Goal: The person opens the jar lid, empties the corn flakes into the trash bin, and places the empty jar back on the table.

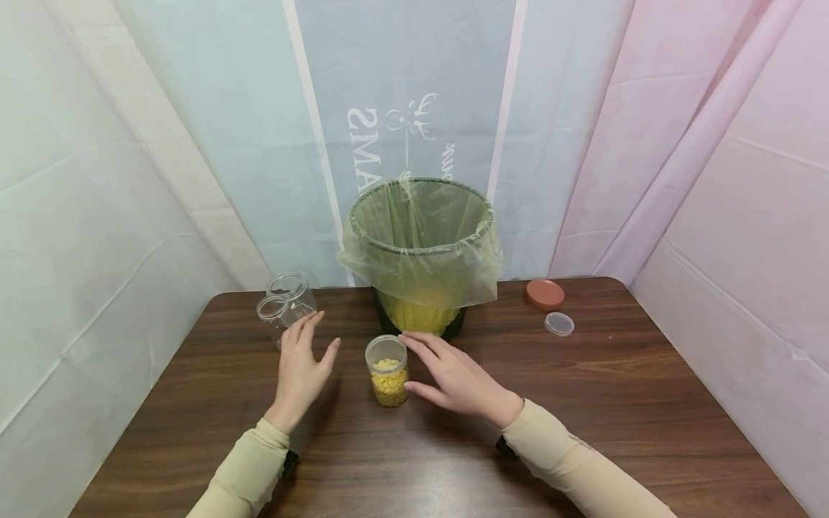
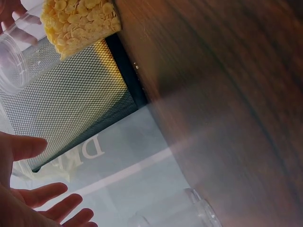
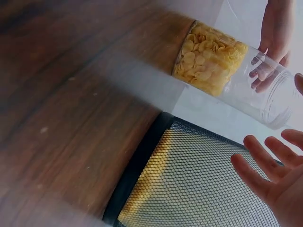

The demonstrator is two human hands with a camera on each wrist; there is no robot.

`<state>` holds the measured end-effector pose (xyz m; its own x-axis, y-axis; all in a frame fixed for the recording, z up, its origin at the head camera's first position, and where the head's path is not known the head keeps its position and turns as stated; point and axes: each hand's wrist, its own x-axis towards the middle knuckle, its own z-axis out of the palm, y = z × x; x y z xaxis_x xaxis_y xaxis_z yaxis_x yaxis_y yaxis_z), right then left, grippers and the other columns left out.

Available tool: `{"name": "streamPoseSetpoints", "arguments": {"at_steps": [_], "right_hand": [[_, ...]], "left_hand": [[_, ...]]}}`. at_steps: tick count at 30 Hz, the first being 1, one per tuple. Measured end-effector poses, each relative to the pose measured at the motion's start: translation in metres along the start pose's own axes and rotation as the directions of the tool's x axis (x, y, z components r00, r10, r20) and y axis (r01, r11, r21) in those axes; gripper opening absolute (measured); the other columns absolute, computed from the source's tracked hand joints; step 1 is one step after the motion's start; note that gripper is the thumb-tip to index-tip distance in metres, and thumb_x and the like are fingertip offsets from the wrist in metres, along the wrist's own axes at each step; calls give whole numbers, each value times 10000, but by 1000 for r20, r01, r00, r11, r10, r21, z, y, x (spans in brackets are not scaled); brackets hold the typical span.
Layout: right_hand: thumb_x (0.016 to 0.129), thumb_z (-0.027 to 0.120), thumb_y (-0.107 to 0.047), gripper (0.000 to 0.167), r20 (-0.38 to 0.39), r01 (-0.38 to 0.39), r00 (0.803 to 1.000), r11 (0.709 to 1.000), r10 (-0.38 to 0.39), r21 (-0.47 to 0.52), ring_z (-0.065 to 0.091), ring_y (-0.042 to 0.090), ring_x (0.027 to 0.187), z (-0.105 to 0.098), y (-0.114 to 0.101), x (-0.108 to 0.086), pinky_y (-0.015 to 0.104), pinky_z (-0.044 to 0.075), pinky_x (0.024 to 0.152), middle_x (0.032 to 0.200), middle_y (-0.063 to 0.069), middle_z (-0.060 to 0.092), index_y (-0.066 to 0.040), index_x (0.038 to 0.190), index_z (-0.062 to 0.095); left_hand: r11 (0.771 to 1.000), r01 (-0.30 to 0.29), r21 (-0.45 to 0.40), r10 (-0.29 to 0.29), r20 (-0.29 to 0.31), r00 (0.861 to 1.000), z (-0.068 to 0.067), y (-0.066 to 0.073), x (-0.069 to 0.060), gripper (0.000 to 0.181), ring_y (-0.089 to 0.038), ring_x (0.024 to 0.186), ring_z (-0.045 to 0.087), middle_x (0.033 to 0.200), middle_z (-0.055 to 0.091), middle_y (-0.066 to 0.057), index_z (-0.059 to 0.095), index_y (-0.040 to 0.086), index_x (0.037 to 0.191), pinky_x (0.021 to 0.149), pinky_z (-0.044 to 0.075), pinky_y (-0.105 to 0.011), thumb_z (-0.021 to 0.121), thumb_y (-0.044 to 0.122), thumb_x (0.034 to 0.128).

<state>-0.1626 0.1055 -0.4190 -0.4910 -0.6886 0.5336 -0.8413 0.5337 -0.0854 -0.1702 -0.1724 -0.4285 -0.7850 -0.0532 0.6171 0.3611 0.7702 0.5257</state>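
Observation:
A clear jar (image 1: 378,356) stands upright on the table, a bit over half full of yellow cereal flakes (image 2: 78,21), its top uncovered. My right hand (image 1: 460,378) is just right of it, fingers spread around that side; the right wrist view (image 3: 284,184) shows nothing gripped. My left hand (image 1: 301,370) hovers left of the jar with its fingers relaxed and holding nothing. Two clear, lidless jars stand at the far left, a larger jar (image 1: 300,286) and a smaller jar (image 1: 267,308), partly behind the left fingertips.
Behind the jar of flakes stands a black mesh bin (image 1: 421,324) lined with a translucent plastic bag (image 1: 466,277); yellow material shows low in it. A reddish lid (image 1: 544,294) and a clear lid (image 1: 559,324) lie at the right back. Hanging sheets enclose the wooden table (image 1: 583,403).

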Motion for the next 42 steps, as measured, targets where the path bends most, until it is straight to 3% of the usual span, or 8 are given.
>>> {"name": "streamPoseSetpoints", "arguments": {"at_steps": [10, 16, 26, 36, 42], "right_hand": [[915, 541, -508, 710, 1, -34, 999, 999, 34, -1, 497, 176, 1239, 9, -3, 15, 337, 459, 988, 1401, 71, 455, -73, 1445, 359], [894, 566, -527, 753, 0, -31, 1000, 999, 31, 8, 504, 164, 1223, 17, -4, 21, 315, 470, 968, 1385, 69, 461, -61, 1444, 350], [888, 605, -479, 726, 14, -57, 998, 994, 56, 92, 572, 136, 1086, 23, -4, 25, 270, 501, 892, 1335, 58, 467, -62, 1434, 372], [877, 654, -401, 703, 9, -70, 998, 984, 69, 162, 570, 139, 1086, 21, -5, 22, 273, 501, 897, 1318, 72, 469, -47, 1422, 388], [876, 647, -417, 716, -35, -61, 997, 980, 69, 191, 589, 136, 1049, 15, -7, 21, 252, 513, 855, 1314, 78, 477, -56, 1432, 377]], "left_hand": [[1000, -7, -14, 7, 0, 1000, 0, 2, 0, 542, -401, 1176, 433, 1286, 532, -197, 547, -4, 1277, 975, 327, -490, 748, 125, 790], [1000, -7, -17, 7, -2, 1000, 1, 1, -2, 545, -395, 1168, 439, 1282, 538, -201, 548, -7, 1273, 970, 331, -484, 753, 127, 786], [1000, -5, -23, 5, 8, 1000, 2, 1, -4, 552, -399, 1204, 431, 1289, 534, -213, 543, -5, 1276, 993, 333, -494, 755, 134, 786], [999, -35, -30, 35, -2, 999, 2, 5, -4, 533, -374, 1184, 460, 1257, 570, -176, 565, 11, 1257, 1001, 345, -463, 765, 137, 779], [997, -55, -51, 55, 6, 998, 1, 10, -6, 502, -340, 1176, 472, 1247, 586, -153, 583, 19, 1239, 994, 357, -452, 761, 157, 790]]}}
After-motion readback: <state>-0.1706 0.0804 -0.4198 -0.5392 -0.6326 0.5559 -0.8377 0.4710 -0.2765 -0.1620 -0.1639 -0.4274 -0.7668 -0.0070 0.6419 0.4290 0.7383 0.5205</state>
